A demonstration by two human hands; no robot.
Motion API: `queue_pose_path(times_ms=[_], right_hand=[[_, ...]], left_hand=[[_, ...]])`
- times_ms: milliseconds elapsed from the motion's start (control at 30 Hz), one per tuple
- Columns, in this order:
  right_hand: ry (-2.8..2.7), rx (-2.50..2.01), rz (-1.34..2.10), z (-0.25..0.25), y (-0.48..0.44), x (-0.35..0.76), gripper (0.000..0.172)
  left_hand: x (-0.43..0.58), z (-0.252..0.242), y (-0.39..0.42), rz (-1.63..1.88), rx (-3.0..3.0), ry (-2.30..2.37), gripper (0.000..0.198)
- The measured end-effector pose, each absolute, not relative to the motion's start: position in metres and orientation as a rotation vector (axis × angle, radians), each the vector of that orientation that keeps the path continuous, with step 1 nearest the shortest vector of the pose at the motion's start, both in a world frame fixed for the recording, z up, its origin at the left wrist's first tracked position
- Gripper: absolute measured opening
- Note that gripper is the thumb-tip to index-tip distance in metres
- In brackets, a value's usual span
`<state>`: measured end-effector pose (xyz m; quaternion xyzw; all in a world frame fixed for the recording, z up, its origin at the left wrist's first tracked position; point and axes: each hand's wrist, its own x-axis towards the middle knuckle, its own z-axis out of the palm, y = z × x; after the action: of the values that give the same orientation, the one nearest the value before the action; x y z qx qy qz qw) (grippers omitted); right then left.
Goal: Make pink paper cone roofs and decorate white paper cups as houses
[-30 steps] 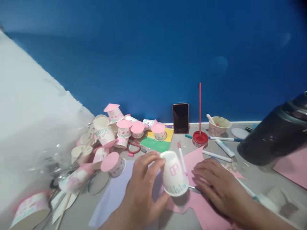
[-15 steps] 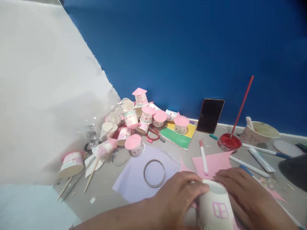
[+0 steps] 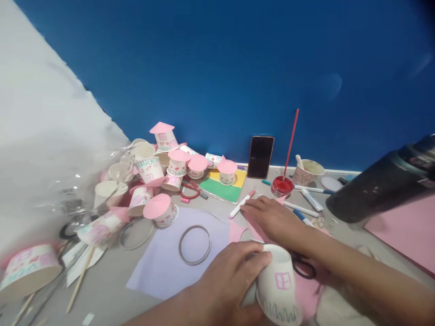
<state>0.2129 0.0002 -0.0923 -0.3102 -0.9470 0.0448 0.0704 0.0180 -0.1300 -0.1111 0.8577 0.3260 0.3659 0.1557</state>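
Observation:
My left hand (image 3: 234, 274) is wrapped around a white paper cup (image 3: 277, 290), tilted near the bottom edge of the view. A pink window and a green zigzag are drawn on the cup's side. Farther forward, my right hand (image 3: 268, 219) has its fingertips closed on a white marker (image 3: 239, 206) with a red cap, which lies slanted near the table surface. The thumb of that hand is hidden. Pink paper (image 3: 307, 296) lies beneath the right forearm, and dark scissor handles (image 3: 305, 268) show beside the cup.
Several decorated cups with pink paper roofs (image 3: 162, 127) are piled at left. A roll of tape (image 3: 181, 244) rests on lilac paper (image 3: 152, 267). A phone (image 3: 260, 157) leans on the blue wall, near a red pot (image 3: 282, 185) with a stick. A black bottle (image 3: 377, 181) stands right.
My right hand has left the cup's side and reached forward to the marker, which has turned to a slant. My left hand still holds the cup. The view has shifted right.

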Motion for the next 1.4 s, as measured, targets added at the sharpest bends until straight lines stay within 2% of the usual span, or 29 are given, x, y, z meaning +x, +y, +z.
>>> queue_pose_path(times_ms=[167, 300, 367, 467, 500, 600, 733, 867, 967, 1067, 1133, 1200, 1300, 1400], right_hand=[[-2.602, -1.131, 0.193, -0.085, -0.008, 0.235, 0.025], [-2.575, -1.155, 0.252, -0.089, -0.034, 0.254, 0.024], [-2.658, -1.140, 0.243, -0.091, -0.041, 0.254, 0.024], [-2.788, -1.126, 0.125, -0.091, -0.032, 0.244, 0.011], [-2.830, -1.091, 0.055, -0.092, -0.025, 0.237, 0.011], [-2.871, -0.956, -0.154, -0.097, -0.002, 0.215, 0.026], [-2.923, -0.776, -0.200, -0.112, 0.020, 0.193, 0.015], [-2.929, -0.712, -0.191, -0.112, 0.031, 0.184, 0.012], [-2.905, -0.730, -0.160, -0.096, 0.035, 0.167, 0.011], [-2.853, -0.757, -0.116, -0.073, 0.040, 0.151, 0.009], [-2.769, -0.839, -0.100, -0.058, 0.041, 0.156, 0.015], [-2.499, -0.950, 0.087, -0.048, 0.033, 0.176, 0.018], [-2.143, -1.095, 0.447, -0.050, 0.002, 0.218, 0.021], [-2.397, -1.105, 0.357, -0.068, -0.037, 0.255, 0.015]], left_hand=[[0.015, -0.113, -0.127, 1.083, 2.462, 1.112, 0.074], [0.008, -0.115, -0.119, 1.066, 2.340, 1.277, 0.071], [0.006, -0.120, -0.115, 1.118, 2.267, 1.252, 0.071], [0.005, -0.129, -0.113, 1.182, 2.254, 1.097, 0.075], [0.006, -0.130, -0.113, 1.175, 2.267, 1.046, 0.076], [0.009, -0.127, -0.116, 1.104, 2.283, 0.993, 0.082], [0.014, -0.116, -0.118, 1.063, 2.267, 1.023, 0.086], [0.018, -0.112, -0.121, 1.136, 2.285, 1.009, 0.091], [0.021, -0.114, -0.124, 1.189, 2.289, 1.007, 0.092], [0.019, -0.118, -0.127, 1.201, 2.304, 1.047, 0.084], [0.016, -0.119, -0.125, 1.202, 2.342, 1.146, 0.077], [0.013, -0.119, -0.119, 1.214, 2.374, 1.301, 0.070], [0.008, -0.116, -0.108, 1.280, 2.319, 1.531, 0.060], [0.003, -0.114, -0.099, 1.331, 2.182, 1.686, 0.061]])
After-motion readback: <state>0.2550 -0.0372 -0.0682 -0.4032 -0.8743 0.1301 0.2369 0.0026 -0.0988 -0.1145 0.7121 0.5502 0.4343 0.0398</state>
